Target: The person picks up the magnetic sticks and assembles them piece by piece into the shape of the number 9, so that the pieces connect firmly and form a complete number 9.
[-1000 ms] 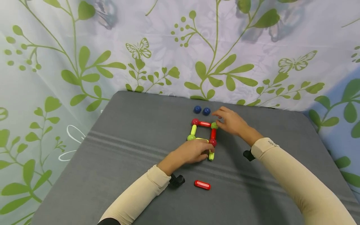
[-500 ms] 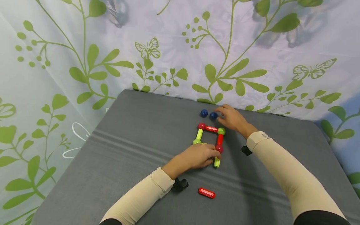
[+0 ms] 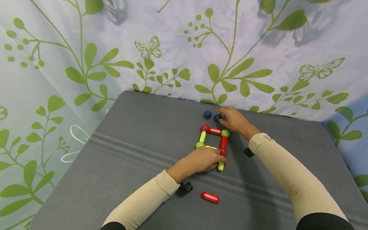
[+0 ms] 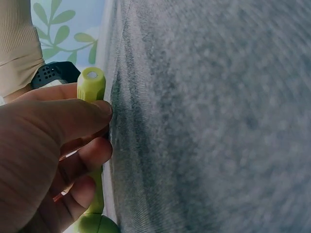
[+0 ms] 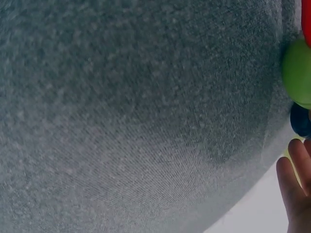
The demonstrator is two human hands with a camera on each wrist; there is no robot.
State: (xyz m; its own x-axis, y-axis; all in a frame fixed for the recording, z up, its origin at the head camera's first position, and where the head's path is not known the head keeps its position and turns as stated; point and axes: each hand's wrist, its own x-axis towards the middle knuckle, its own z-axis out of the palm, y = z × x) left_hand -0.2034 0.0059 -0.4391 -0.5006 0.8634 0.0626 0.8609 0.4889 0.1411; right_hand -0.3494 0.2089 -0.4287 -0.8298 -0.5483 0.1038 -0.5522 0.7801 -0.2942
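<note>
In the head view, red and yellow-green rods join red and green balls into a square frame; its near right red ball (image 3: pixel 223 151) has a yellow-green rod (image 3: pixel 220 166) sticking out toward me. My left hand (image 3: pixel 202 158) pinches that rod between thumb and fingers, as the left wrist view shows with the rod (image 4: pixel 91 86) upright there. Beyond the frame, my right hand (image 3: pixel 234 119) has thumb and forefinger around the right-hand blue ball (image 3: pixel 217 118), which rests on the table. The right wrist view catches only some fingertips (image 5: pixel 286 174) and part of the blue ball (image 5: pixel 300 120).
A second blue ball (image 3: pixel 207 114) lies just left of the held one. One loose red rod (image 3: pixel 210 197) lies nearer me on the grey cloth-covered table (image 3: pixel 138 134). A leaf-patterned curtain (image 3: pixel 172 48) hangs behind the far edge.
My right hand has moved from beside the frame's far right green ball to the right-hand blue ball and closed around it. The left hand keeps its hold. The head view has shifted slightly.
</note>
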